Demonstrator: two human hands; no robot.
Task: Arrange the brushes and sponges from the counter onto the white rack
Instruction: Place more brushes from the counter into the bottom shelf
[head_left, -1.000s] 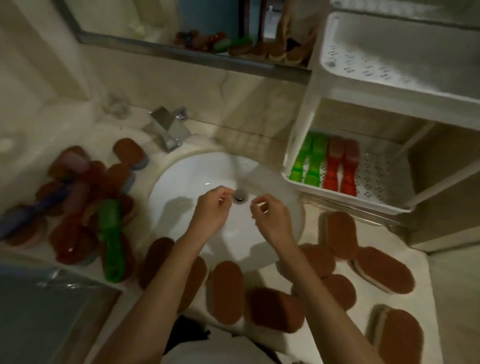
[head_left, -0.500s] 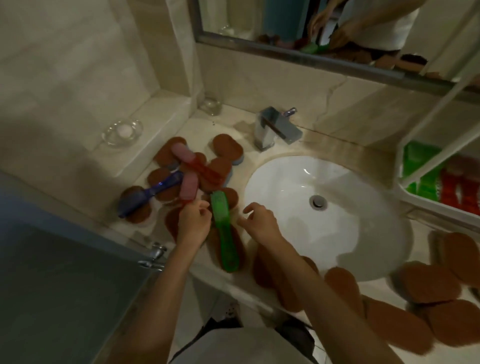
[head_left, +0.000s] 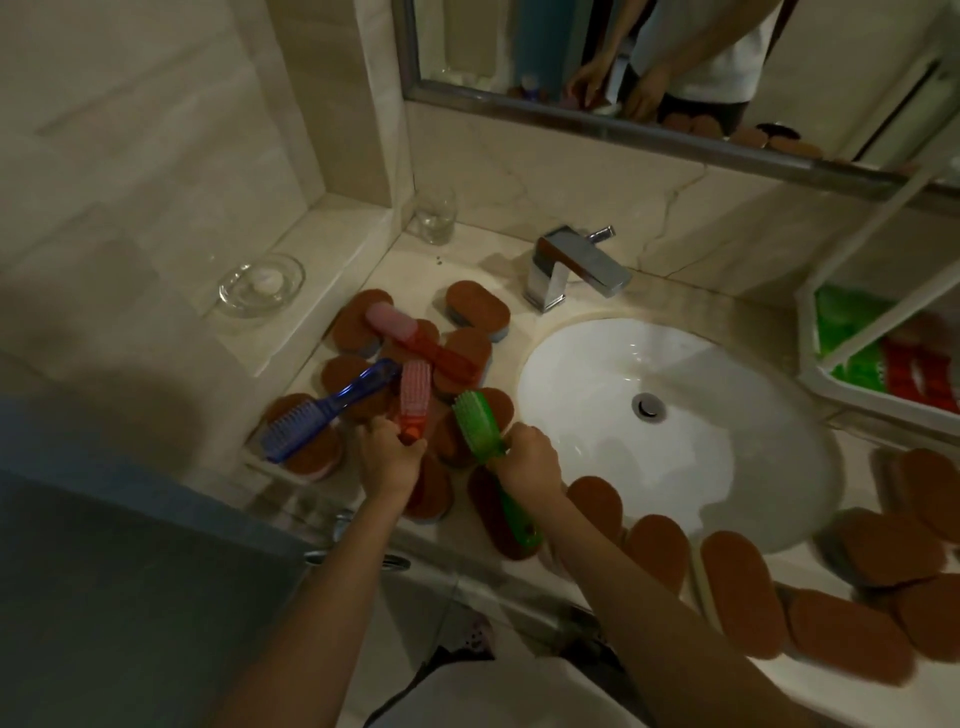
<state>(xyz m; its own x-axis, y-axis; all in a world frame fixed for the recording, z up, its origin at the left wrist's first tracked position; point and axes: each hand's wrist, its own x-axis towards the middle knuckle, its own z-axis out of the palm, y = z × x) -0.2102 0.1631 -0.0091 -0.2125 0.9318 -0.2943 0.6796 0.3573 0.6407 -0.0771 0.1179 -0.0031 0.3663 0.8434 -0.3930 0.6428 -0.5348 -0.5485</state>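
Note:
Left of the sink lies a pile of brown sponges (head_left: 475, 306) with brushes on top. My left hand (head_left: 388, 457) is closed around the handle of a red brush (head_left: 414, 395), bristles pointing away. My right hand (head_left: 530, 460) grips a green brush (head_left: 475, 423) at its middle; its handle sticks out toward me. A blue brush (head_left: 332, 408) and a second red brush (head_left: 415, 340) with a pink head rest on the pile. The white rack (head_left: 810, 332) at the right edge holds green and red brushes.
A white basin (head_left: 701, 467) fills the counter's middle, with a chrome tap (head_left: 576, 267) behind it. More brown sponges (head_left: 743, 592) line the front and right counter. A glass (head_left: 435, 215) and a glass soap dish (head_left: 260, 283) stand at the back left.
The view swung left from the sink to the pile. Both hands moved from over the basin to the pile and closed on the red and green brushes.

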